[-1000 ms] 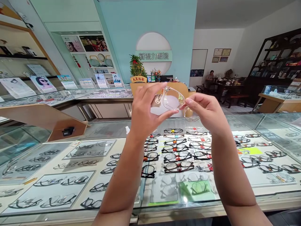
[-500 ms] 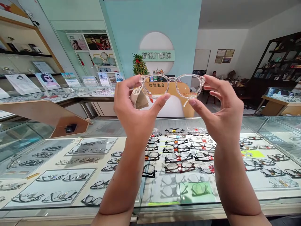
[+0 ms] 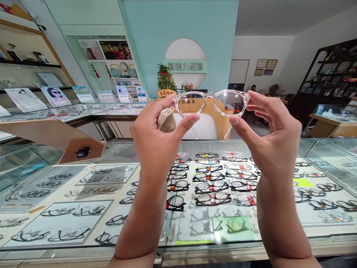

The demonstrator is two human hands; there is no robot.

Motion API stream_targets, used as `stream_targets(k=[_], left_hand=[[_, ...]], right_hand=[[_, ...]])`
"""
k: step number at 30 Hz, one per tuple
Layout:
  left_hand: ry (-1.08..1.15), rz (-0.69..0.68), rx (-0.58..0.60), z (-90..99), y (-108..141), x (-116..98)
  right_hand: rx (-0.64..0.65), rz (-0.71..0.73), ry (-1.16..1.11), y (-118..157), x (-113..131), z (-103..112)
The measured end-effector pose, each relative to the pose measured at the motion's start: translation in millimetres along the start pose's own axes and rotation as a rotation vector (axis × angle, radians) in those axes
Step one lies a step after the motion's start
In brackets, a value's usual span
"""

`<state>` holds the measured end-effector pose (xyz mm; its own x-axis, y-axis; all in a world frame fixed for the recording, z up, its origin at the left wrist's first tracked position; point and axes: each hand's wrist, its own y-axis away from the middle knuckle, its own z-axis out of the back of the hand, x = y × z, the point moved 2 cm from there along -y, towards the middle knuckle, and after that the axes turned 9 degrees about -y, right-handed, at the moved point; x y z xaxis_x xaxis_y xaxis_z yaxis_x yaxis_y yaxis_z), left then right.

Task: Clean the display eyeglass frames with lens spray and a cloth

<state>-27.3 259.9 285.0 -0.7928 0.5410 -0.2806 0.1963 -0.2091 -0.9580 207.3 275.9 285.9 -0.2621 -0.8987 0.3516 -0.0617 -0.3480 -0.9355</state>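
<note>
A pair of clear-framed eyeglasses (image 3: 210, 95) is held up level before me, above the glass display counter. My left hand (image 3: 158, 134) grips its left end between thumb and fingers. A folded beige cloth (image 3: 166, 120) is tucked in that same hand, partly hidden by the palm. My right hand (image 3: 272, 130) pinches the frame's right end, thumb under the lens. Both temples hang down and away behind the lenses. Small printing shows on each lens.
The glass display counter (image 3: 167, 250) below holds several rows of eyeglasses. A slanted wooden board (image 3: 39, 136) with a small black device (image 3: 83, 152) stands at left. Further back are a potted plant (image 3: 166, 78), a side counter with cards, and a person (image 3: 253, 88) at far right.
The eyeglasses have shifted slightly right and tilted, so both temples now show below the lenses. My right hand has moved a little right. The cloth looks more upright in my left hand.
</note>
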Motion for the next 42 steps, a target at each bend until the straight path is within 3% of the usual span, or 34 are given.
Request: stream_targets(k=[4,13,20,30,38,42], left_hand=[[0.027,0.024,0.050,-2.8,-1.6,6.3],[-0.008,-0.020,0.031,-7.3,0.0,14.9],[-0.034,-0.030,-0.056,-12.0,-2.4,10.6],[0.009,-0.039,-0.019,-14.6,3.2,12.7],[-0.057,-0.111,-0.065,-15.9,7.2,6.2],[-0.018,-0.077,-0.046,-16.2,6.6,5.6]], right_hand=[[-0.024,0.010,0.021,1.9,2.8,-3.0],[-0.041,0.031,0.036,3.7,3.0,-6.1],[-0.002,-0.048,-0.015,0.1,-6.1,-8.5],[0.059,-0.224,-0.094,-3.0,-23.3,-16.7],[0.088,-0.250,-0.112,-3.8,-32.4,-17.4],[0.078,-0.249,-0.105,-3.5,-32.5,-17.7]])
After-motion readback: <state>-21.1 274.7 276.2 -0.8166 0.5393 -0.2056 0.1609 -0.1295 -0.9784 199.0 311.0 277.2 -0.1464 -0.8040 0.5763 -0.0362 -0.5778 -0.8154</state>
